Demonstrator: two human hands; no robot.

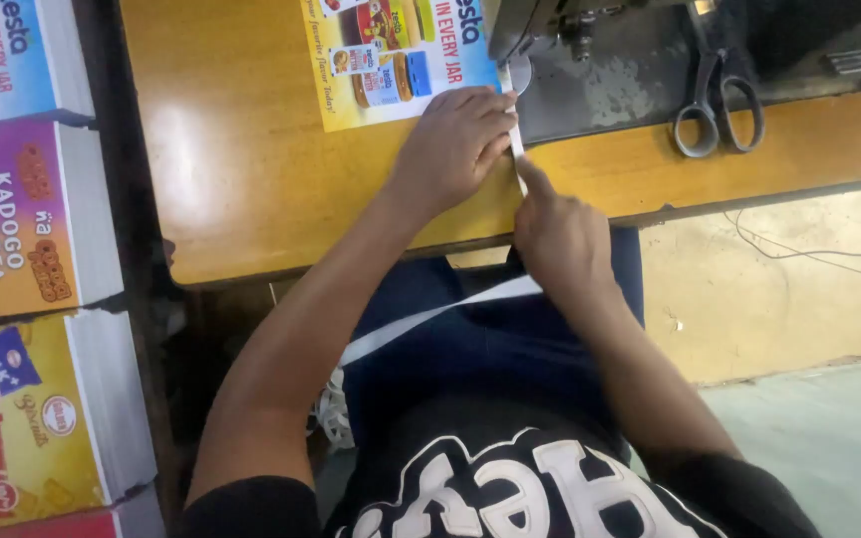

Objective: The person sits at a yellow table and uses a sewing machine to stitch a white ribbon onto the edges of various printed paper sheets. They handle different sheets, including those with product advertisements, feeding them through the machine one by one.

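narrow white fabric strip (517,149), likely light, limp, best pinched at its edges, lies near the wooden worktop's (251,179) front edge below the sewing machine (590,50) | left hand (455,144) flat, fingers pressing it | right hand (560,234) forefinger pinning it | grey scissors (717,105) right

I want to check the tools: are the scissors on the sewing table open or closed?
Closed. The scissors lie flat on the sewing machine's grey base, their two handle loops almost touching and blades together.

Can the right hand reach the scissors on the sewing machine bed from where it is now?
Probably yes: the right hand presses the white strip, and the scissors lie uncovered beyond it.
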